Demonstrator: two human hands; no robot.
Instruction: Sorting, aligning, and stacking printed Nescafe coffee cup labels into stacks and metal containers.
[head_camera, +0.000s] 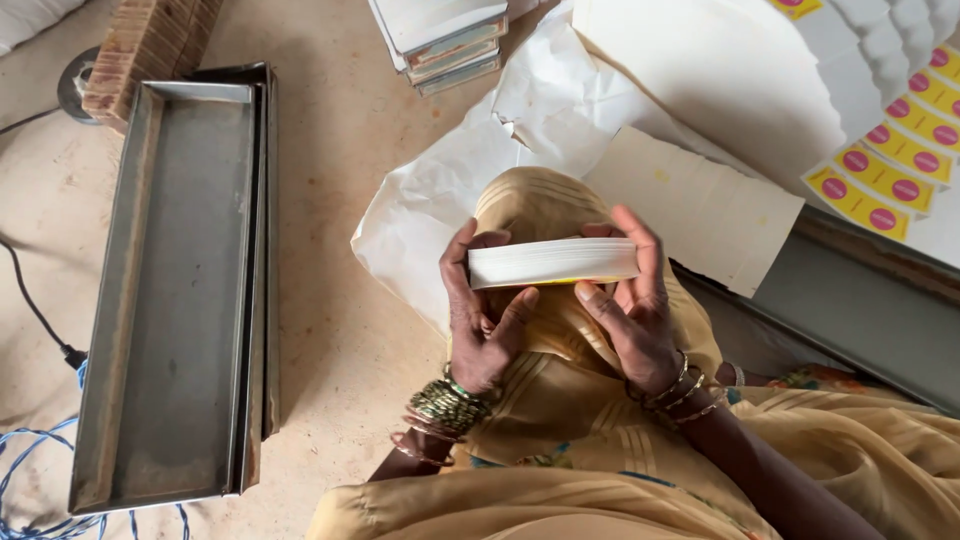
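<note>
Head view, looking straight down at a seated person's lap, draped in yellow cloth (560, 400). Both hands hold one stack of white paper sheets (553, 262) just above the knee. Stack is thick, neat, edges squared, long side running left-right, cut edge facing the camera, so it reads as a white block with fine layer lines. Thin yellow tint shows along its lower right edge.

Left hand (480, 320) clamps the stack's left end, fingers curled over the far side, thumb under the near edge. Right hand (635, 300) clamps the right end, fingers wrapped over the top, thumb (600, 305) pressed against the near edge. Both grips closed on the stack, not spread. Bangles on both wrists.

Behind the hands: crumpled white wrapping paper (440, 190) on the floor, with a flat cream sheet (700, 205) on it. Upper right: fanned yellow labels with pink round spots (890, 165). Left: long grey metal tray (175, 290) on the sandy floor, well apart from the hands. Top centre: pile of flat packets (445, 40). Blue cable (30, 460) at bottom left.
</note>
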